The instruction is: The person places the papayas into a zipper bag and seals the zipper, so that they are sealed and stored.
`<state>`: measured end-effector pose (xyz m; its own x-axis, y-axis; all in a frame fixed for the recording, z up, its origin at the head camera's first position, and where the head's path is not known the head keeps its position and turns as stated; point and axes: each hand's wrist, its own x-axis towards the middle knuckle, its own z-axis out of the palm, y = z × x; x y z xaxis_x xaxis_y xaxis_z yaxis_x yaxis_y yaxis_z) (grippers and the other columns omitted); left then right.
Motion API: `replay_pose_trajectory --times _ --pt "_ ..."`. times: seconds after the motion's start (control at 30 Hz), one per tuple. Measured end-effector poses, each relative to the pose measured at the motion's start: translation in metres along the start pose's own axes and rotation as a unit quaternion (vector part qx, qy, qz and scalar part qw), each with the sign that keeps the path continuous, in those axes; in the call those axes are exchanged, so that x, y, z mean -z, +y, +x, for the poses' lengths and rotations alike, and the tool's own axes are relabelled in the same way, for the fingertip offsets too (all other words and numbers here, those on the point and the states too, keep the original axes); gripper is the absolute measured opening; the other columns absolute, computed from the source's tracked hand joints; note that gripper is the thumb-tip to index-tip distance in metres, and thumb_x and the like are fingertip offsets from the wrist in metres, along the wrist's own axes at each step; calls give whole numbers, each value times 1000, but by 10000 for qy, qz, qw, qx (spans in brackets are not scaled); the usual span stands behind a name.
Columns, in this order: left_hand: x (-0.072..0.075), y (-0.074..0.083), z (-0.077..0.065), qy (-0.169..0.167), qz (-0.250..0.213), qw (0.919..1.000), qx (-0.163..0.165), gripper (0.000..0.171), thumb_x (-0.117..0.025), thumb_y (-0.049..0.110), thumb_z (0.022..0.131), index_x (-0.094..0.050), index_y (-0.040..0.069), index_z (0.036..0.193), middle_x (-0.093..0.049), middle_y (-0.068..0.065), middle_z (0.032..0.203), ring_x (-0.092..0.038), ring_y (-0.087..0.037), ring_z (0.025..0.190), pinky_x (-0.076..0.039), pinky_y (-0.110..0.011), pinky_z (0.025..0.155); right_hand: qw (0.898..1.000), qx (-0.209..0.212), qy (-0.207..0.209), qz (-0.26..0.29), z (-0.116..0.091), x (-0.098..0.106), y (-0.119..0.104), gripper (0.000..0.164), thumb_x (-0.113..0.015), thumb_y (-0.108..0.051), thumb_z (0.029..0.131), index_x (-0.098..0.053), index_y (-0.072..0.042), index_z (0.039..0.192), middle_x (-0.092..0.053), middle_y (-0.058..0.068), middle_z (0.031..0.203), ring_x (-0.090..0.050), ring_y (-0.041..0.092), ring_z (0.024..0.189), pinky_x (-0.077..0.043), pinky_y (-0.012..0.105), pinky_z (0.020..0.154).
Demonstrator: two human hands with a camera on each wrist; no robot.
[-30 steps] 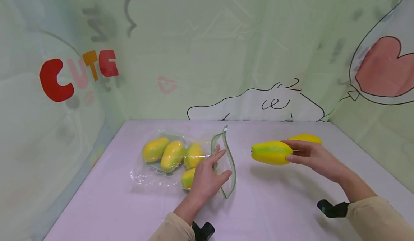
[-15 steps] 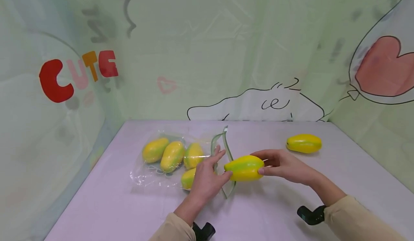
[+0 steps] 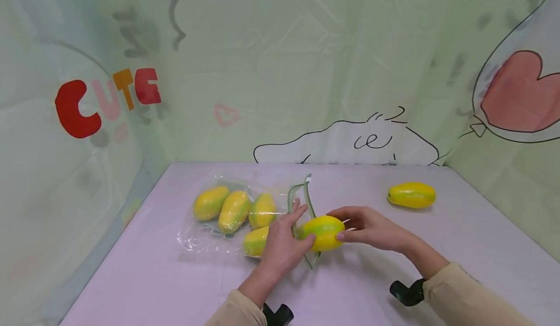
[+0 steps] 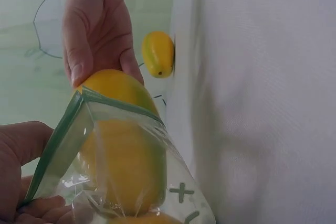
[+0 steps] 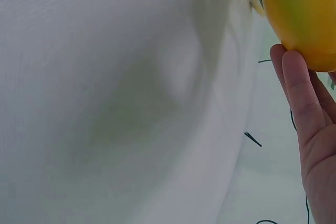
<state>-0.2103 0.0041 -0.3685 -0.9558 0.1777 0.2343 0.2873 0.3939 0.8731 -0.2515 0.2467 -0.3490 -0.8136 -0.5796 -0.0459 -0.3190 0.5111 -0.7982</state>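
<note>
A clear zip bag (image 3: pixel 205 244) with a green-edged mouth lies on the table, holding several yellow-green papayas (image 3: pixel 234 212). At its mouth my left hand (image 3: pixel 282 241) has its thumb and fingers spread, the fingers touching the plastic by the green seal (image 4: pixel 58 129). My right hand (image 3: pixel 372 229) grips one papaya (image 3: pixel 325 231) by its near end, fingertips and thumb on the skin. That papaya's far end is inside the bag opening, as the left wrist view shows through the plastic. The right wrist view has the fingertips (image 5: pixel 296 69) against the papaya.
Another papaya (image 3: pixel 412 195) lies alone at the back right of the pale table (image 3: pixel 350 292). Printed cloth walls (image 3: pixel 306 73) enclose the table at the back and both sides.
My right hand has carried the papaya leftward from beside the lone papaya into the bag's mouth. My left hand has stayed at the opening; the bag's mouth has shifted slightly right.
</note>
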Motion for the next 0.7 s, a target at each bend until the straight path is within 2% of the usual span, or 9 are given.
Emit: replay_pose_trajectory --times 0.17,0.37,0.5,0.57,0.7 --pt "-1 2 0 32 -175 9998 -19 64 -71 6 87 -53 10 148 -42 -9 161 -44 -34 147 -40 -51 117 10000 32 11 25 3 -5 1 57 -72 -26 96 -55 2 142 -60 24 140 -69 28 111 -59 24 91" --pt "2 7 2 177 -566 9982 62 67 -64 2 87 -50 11 151 -40 -7 162 -50 -30 143 -49 -42 110 10000 51 63 0 6 -9 -7 58 -73 -28 95 -55 1 143 -59 23 142 -69 26 111 -60 26 91" --pt "4 11 5 223 -759 9968 68 65 -60 0 89 -49 11 152 -39 -7 163 -43 -27 148 -47 -41 111 9997 130 148 -141 9 -11 -15 58 -75 -27 94 -56 1 142 -61 23 140 -70 24 106 -61 27 89" --pt "4 12 4 215 -748 9970 6 64 -58 -3 90 -49 10 152 -39 -8 163 -41 -27 149 -46 -42 112 9993 152 197 -274 9 -13 -18 57 -75 -26 93 -57 0 141 -62 22 139 -70 21 102 -61 27 87" --pt "5 11 0 122 -385 9991 -101 63 -55 -7 90 -49 6 151 -40 -13 162 -41 -31 149 -46 -45 112 9973 188 288 -651 10 -18 -21 54 -77 -26 92 -60 -2 137 -65 19 134 -68 15 90 -60 25 80"
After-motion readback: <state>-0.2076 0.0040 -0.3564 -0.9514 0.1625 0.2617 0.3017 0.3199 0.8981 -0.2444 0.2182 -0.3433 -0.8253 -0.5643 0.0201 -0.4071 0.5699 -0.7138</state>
